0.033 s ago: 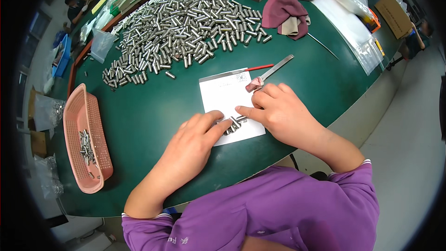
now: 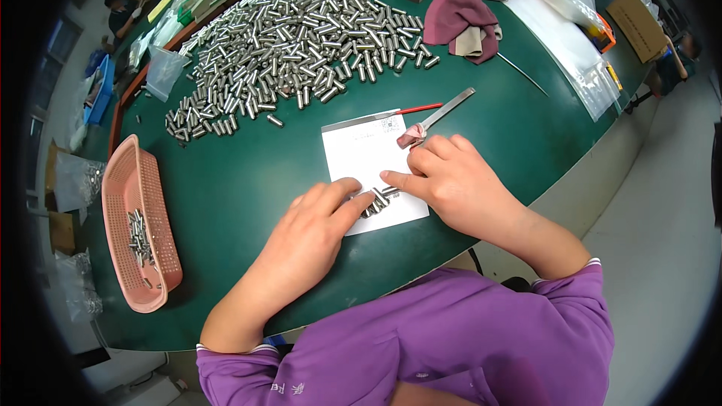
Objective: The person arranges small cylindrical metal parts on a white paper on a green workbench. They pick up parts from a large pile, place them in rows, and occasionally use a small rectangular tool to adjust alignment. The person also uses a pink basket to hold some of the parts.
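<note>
Several short shiny metal pins (image 2: 380,201) lie in a cluster on a printed white sheet (image 2: 353,156) before me. My left hand (image 2: 312,218) rests over the cluster's left side, fingers bent, thumb apart and touching the pins. It partly hides them. On the right, my right hand (image 2: 455,180) lies palm down with the thumb stretched toward the pins and the fingers loosely bent. Just beyond its fingers is a flat metal tool (image 2: 451,107) with a pinkish wrapped end. A steel ruler (image 2: 361,121) and a red stick (image 2: 421,109) cross the sheet's far edge.
A large heap of metal pins (image 2: 293,37) covers the far table. At left stands a pink perforated basket (image 2: 167,256) with pins inside. Farther right lie a maroon cloth (image 2: 455,15), a thin rod (image 2: 523,75) and plastic bags (image 2: 602,94). Other people work in the background.
</note>
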Demonstrator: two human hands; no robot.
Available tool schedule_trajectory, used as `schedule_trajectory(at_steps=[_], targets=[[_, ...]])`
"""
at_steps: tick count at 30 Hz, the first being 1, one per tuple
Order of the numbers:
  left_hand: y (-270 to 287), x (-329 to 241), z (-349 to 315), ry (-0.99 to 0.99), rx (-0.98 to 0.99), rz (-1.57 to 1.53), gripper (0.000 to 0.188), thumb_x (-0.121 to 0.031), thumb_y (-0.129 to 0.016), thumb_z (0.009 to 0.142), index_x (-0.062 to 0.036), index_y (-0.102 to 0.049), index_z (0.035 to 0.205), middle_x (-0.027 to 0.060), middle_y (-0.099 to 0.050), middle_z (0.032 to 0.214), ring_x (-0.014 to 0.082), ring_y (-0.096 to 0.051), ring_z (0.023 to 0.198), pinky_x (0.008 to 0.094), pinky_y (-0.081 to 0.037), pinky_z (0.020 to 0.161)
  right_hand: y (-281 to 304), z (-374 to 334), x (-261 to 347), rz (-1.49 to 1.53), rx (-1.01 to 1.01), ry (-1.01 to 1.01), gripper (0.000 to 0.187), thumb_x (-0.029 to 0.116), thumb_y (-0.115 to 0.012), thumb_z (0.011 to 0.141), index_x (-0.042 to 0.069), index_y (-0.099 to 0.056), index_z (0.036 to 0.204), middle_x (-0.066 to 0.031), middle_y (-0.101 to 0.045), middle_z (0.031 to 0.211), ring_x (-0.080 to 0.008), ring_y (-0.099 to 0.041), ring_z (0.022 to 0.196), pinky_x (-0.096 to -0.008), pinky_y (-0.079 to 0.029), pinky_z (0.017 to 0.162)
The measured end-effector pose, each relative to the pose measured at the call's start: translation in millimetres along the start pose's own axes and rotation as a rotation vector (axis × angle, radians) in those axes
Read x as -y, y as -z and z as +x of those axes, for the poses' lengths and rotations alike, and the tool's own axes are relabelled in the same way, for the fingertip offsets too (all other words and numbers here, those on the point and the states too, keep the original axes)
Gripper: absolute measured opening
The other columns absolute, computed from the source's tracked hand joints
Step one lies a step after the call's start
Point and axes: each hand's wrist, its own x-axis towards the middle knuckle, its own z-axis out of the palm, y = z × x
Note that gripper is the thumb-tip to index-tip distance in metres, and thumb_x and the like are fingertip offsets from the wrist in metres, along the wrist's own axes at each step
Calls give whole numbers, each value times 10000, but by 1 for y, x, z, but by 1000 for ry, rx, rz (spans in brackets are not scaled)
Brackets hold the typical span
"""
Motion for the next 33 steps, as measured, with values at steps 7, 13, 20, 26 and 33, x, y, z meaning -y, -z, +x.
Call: schedule_trajectory(at_steps=[7,13,20,26,33], targets=[[-4,-1,0,11,-38,-42,399,77,-581,772,-17,-594,1159,115,-579,1116,303,-570,1016,397,-465,877,-10,-3,1,10,-86,-17,294,116,-649,768,137,-706,1056,14,-558,865,-172,-534,904,-335,-384,751],[-2,-2,2,2,-29,-60,484,75,-590,747,-30,-566,1219,131,-554,1201,329,-532,1120,438,-418,966,-13,-1,1,14,-104,0,257,121,-677,751,119,-705,1007,15,-559,850,-170,-535,879,-333,-387,736],[-6,9,12,-154,117,10,595,72,-541,726,-44,-522,1310,97,-441,1447,359,-336,1382,523,-246,1142,-6,-5,-1,2,-114,19,250,113,-641,756,115,-701,998,1,-571,904,-183,-543,941,-337,-408,781],[-8,2,7,-119,85,103,569,39,-576,736,-39,-533,1298,88,-468,1416,367,-345,1369,527,-251,1139,77,-69,-8,-212,41,-338,104,94,-610,651,73,-678,727,-49,-541,764,-231,-542,845,-354,-431,749],[-10,-7,6,-73,74,87,594,14,-624,739,-17,-499,1319,125,-467,1406,363,-387,1328,493,-311,1092,87,-73,-16,-115,-403,-514,214,202,-771,715,85,-672,865,-73,-598,865,-259,-586,827,-371,-470,686]])
